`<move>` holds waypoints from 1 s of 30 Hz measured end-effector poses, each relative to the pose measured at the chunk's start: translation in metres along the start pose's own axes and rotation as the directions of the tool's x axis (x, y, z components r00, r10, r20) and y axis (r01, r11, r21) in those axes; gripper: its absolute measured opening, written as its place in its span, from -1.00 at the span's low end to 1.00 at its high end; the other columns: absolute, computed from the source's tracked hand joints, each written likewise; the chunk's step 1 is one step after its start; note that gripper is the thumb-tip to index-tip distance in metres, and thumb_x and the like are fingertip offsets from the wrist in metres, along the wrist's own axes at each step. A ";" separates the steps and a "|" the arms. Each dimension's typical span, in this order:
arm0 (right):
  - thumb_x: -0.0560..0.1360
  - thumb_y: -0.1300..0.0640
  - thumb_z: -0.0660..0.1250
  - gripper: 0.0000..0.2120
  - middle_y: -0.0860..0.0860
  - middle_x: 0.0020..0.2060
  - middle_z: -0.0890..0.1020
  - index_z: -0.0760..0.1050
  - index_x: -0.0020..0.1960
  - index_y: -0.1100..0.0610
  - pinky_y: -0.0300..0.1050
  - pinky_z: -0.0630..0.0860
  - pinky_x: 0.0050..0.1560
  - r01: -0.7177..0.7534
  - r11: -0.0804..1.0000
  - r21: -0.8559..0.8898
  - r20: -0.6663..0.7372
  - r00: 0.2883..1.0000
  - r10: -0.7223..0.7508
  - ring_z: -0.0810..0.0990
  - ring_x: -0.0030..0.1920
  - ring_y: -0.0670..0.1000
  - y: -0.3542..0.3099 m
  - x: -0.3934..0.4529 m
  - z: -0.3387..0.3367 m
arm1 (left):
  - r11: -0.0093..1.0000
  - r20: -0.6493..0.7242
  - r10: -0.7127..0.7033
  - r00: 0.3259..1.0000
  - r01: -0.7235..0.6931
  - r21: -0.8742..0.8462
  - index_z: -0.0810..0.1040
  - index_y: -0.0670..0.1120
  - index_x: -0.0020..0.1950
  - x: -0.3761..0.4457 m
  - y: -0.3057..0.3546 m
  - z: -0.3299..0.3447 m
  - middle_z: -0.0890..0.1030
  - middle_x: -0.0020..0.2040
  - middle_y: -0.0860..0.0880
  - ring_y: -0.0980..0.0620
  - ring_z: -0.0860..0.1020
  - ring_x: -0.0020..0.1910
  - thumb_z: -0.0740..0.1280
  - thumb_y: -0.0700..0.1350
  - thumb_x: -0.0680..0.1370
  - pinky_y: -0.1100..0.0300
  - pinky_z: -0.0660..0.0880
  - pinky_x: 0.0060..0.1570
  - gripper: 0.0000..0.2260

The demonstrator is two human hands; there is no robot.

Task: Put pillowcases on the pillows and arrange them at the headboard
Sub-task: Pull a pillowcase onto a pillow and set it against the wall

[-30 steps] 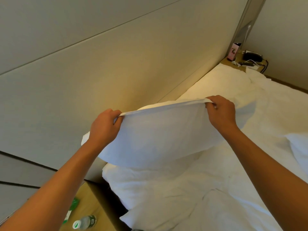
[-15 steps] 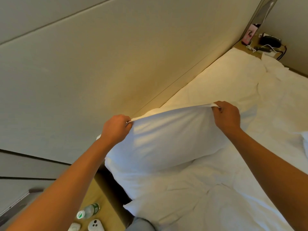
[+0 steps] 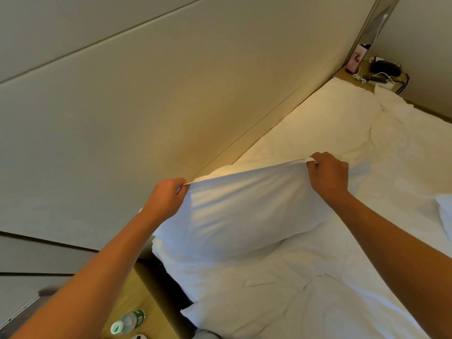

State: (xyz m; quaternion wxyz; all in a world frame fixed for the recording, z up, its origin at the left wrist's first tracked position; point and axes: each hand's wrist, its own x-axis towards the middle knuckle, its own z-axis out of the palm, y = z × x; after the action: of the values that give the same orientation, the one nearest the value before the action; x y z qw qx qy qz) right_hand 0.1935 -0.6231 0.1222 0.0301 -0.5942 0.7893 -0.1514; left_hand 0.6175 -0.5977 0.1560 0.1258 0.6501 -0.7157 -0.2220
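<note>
Pillowcase [image 3: 234,211] hem pinched tight at both top corners by left hand [image 3: 164,200] & right hand [image 3: 329,176], pillow sagging below grip; corners could be yanked loose w/ hard shaking.

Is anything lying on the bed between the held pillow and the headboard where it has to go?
Nothing visible does. Left hand and right hand grip the top edge of the white cased pillow, and only bare white sheet lies along the beige padded headboard behind it.
</note>
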 end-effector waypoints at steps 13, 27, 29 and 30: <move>0.72 0.03 0.15 -0.66 0.18 0.03 0.69 0.62 0.18 0.21 0.11 0.43 0.14 0.024 0.998 0.053 -0.169 0.986 -0.015 0.64 -0.08 0.25 0.002 0.022 -0.023 | 0.990 -0.136 -0.035 0.990 0.015 -0.141 0.56 -0.15 -0.21 -0.004 0.032 -0.015 0.59 -0.37 -0.10 0.12 0.63 -0.51 0.22 -0.07 0.69 0.17 0.46 -0.34 -0.68; 0.69 0.08 0.24 -0.72 0.15 0.14 0.71 0.66 0.24 0.14 0.17 0.57 0.25 0.089 0.965 0.245 -0.002 0.996 -0.092 0.67 0.09 0.22 -0.026 0.073 0.009 | 0.957 -0.095 -0.208 0.974 0.182 -0.227 0.48 -0.15 -0.28 0.021 0.003 0.010 0.52 -0.44 -0.04 -0.05 0.67 -0.37 0.23 -0.08 0.69 0.12 0.46 -0.32 -0.65; 0.69 0.06 0.21 -0.69 0.16 0.13 0.70 0.66 0.24 0.16 0.17 0.57 0.24 0.072 0.969 0.238 0.004 0.997 -0.075 0.66 0.10 0.22 -0.038 0.091 0.012 | 0.958 -0.117 -0.214 0.970 0.185 -0.219 0.45 -0.17 -0.28 0.035 0.000 0.005 0.52 -0.43 -0.05 -0.10 0.67 -0.35 0.22 -0.08 0.69 0.11 0.40 -0.34 -0.65; 0.69 0.06 0.20 -0.69 0.16 0.13 0.70 0.66 0.23 0.17 0.16 0.57 0.23 0.067 0.968 0.241 0.002 0.998 -0.069 0.65 0.10 0.23 -0.045 0.100 0.013 | 0.958 -0.132 -0.215 0.968 0.182 -0.223 0.46 -0.17 -0.28 0.042 -0.002 0.003 0.53 -0.42 -0.06 -0.13 0.66 -0.32 0.22 -0.08 0.69 0.09 0.41 -0.33 -0.65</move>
State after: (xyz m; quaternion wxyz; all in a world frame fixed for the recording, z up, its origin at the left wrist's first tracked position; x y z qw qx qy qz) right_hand 0.2093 -0.7320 0.1351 0.1008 -0.6137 0.7440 -0.2442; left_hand 0.6130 -0.6389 0.1478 0.2257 0.7174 -0.6073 -0.2562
